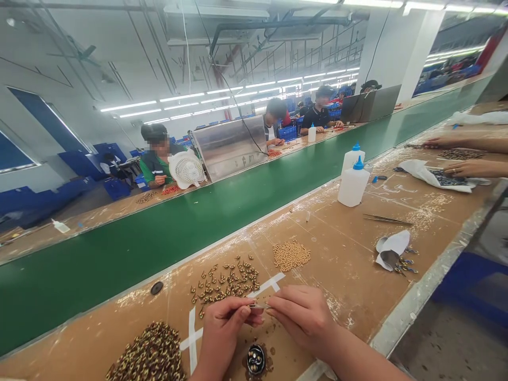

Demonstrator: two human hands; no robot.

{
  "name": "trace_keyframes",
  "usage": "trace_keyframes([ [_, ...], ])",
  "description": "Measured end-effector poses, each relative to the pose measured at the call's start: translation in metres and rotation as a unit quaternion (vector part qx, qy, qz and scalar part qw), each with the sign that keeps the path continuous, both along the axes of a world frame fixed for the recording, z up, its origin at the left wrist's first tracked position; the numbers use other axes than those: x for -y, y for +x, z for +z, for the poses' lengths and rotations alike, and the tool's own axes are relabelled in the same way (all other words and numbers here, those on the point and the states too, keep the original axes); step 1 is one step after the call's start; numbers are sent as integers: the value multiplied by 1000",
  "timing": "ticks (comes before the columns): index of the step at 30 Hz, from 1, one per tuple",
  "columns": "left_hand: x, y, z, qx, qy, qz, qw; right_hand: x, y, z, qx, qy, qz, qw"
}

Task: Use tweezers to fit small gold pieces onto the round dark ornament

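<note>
My left hand (229, 323) and my right hand (304, 315) meet above the brown work table (333, 248), fingertips pinched. Between them is a small, thin, pale or shiny piece, too small to name. Just below sits a small black dish (256, 361) with dark glossy liquid and a few tan beads, dark spots around it. Beyond my left hand lie scattered small brown-and-gold hooked pieces (230, 278); a larger heap of similar pieces (146, 353) is at lower left. A pile of round tan beads (291, 255) lies ahead of my right hand.
Two white bottles with blue caps (353, 182) stand at the right, near tweezers (387, 218) and crumpled white paper (397, 243) with small pieces. A green conveyor belt (178, 233) runs behind. A co-worker's hands (468, 168) are far right; people sit across the belt.
</note>
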State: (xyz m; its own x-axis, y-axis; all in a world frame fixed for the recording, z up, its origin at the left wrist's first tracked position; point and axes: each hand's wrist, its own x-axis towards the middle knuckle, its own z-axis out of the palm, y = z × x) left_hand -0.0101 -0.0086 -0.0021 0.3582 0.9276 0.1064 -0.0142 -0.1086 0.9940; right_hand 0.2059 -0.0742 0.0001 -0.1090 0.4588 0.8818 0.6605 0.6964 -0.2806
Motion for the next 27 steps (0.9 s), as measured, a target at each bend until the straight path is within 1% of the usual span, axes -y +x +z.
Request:
trace_keyframes([
  [4, 0, -1, -3, -12, 9, 4, 1000, 0, 1, -2, 8, -10, -3, 1000],
  [8, 0, 0, -4, -24, 12, 13, 1000, -2, 1, 3, 9, -15, -12, 1000],
  [10, -1, 1, -5, -22, 7, 18, 1000, -2, 0, 4, -7, -17, -3, 1000],
  [12, -1, 2, -4, -6, -1, 19, 1000, -2, 1, 5, -36, -38, 17, 998],
  [14, -1, 4, -1, 19, -16, 20, 1000, -2, 2, 4, -79, -89, 44, 992],
  [16, -1, 7, 4, 41, -32, 26, 998, -3, 4, 1, -131, -163, 69, 975],
  [17, -1, 9, 7, 48, -39, 31, 998, -3, 6, 0, -161, -202, 81, 963],
  [18, -1, 10, 9, 55, -44, 36, 997, -5, 7, -2, -193, -243, 94, 946],
  [20, -2, 12, 13, 69, -52, 37, 996, -8, 9, -7, -262, -319, 123, 902],
  [22, -3, 13, 14, 88, -60, 25, 994, -10, 11, -11, -318, -373, 151, 859],
  [23, -3, 14, 14, 98, -65, 17, 993, -11, 11, -13, -333, -392, 160, 843],
  [25, -3, 14, 13, 112, -76, 4, 991, -8, 11, -15, -337, -416, 166, 828],
  [27, -1, 14, 11, 121, -85, -2, 989, -2, 11, -15, -310, -436, 157, 830],
])
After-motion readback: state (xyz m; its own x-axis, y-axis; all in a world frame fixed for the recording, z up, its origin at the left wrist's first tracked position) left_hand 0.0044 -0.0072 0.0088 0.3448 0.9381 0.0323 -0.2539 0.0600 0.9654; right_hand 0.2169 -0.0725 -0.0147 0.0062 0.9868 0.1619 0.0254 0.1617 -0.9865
